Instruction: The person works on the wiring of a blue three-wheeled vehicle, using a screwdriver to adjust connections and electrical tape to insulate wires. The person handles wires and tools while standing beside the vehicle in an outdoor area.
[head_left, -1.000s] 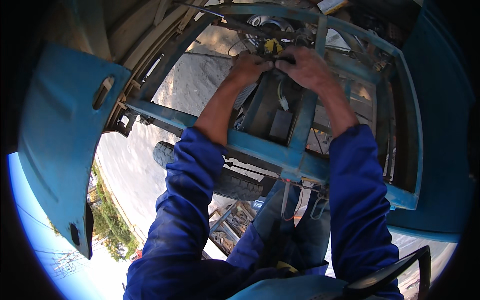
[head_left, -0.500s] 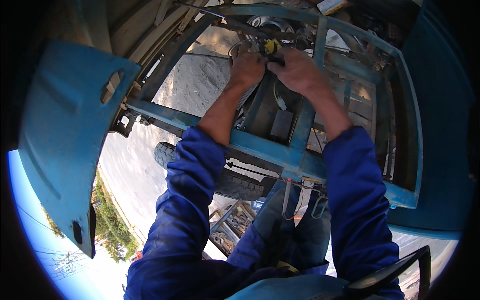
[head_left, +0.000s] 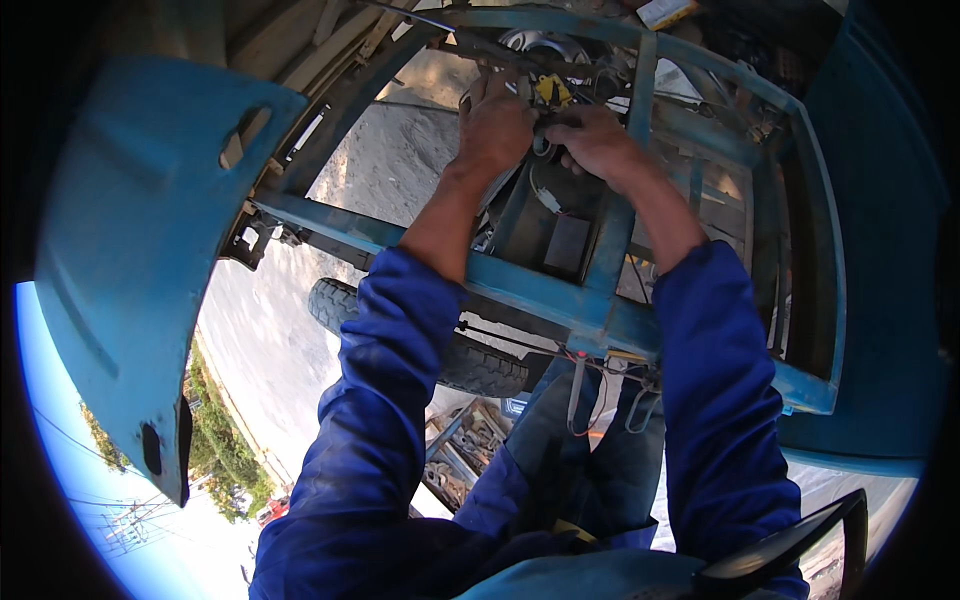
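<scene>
Both my hands reach into the blue metal frame (head_left: 535,298) of a vehicle. My left hand (head_left: 495,125) is closed at the far crossbar, its fingertips partly hidden behind small parts there. To its right my right hand (head_left: 600,148) is closed, thumb and fingers pinched around a small dark piece that I cannot make out. A yellow part (head_left: 553,90) sits just beyond and between the hands. Below my right hand hangs a thin pale wire with a light connector (head_left: 548,198). Nearer to me, a dark rectangular box (head_left: 567,245) lies inside the frame.
A blue panel (head_left: 150,250) stands at the left, and another blue panel (head_left: 870,270) lines the right. Below the frame are a black tire (head_left: 485,366), hanging cables (head_left: 580,400) and a tray of metal parts (head_left: 465,450). A mirror (head_left: 790,545) juts in at lower right.
My right hand has shifted slightly right and toward me, its fingers curling differently. The wire with the connector has swung a little left. My left hand stays nearly in place.
</scene>
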